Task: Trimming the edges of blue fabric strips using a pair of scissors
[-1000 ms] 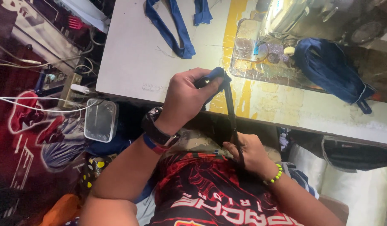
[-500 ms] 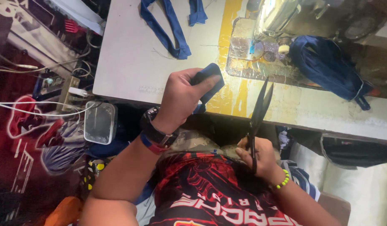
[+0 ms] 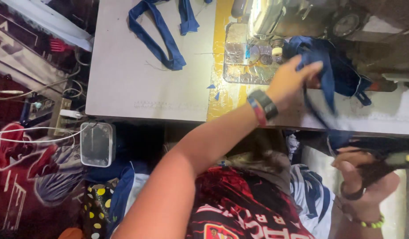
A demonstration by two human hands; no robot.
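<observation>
Scissors (image 3: 381, 170) gripped in the right hand (image 3: 361, 186) below the table edge — left hand (image 3: 293, 82), fingers spread, reaches onto blue fabric (image 3: 328, 66) beside the sewing machine (image 3: 275, 17); blades best kept low.

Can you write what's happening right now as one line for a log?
left hand: reaching onto blue fabric by sewing machine | right hand: holding scissors below table edge | blue strip: lying on table

Scissors (image 3: 390, 164): blades cut off at right edge. Sewing machine (image 3: 293, 17): top cropped. Left fingers (image 3: 317, 73): partly hidden in blue cloth (image 3: 341, 75), motion-blurred.
</observation>
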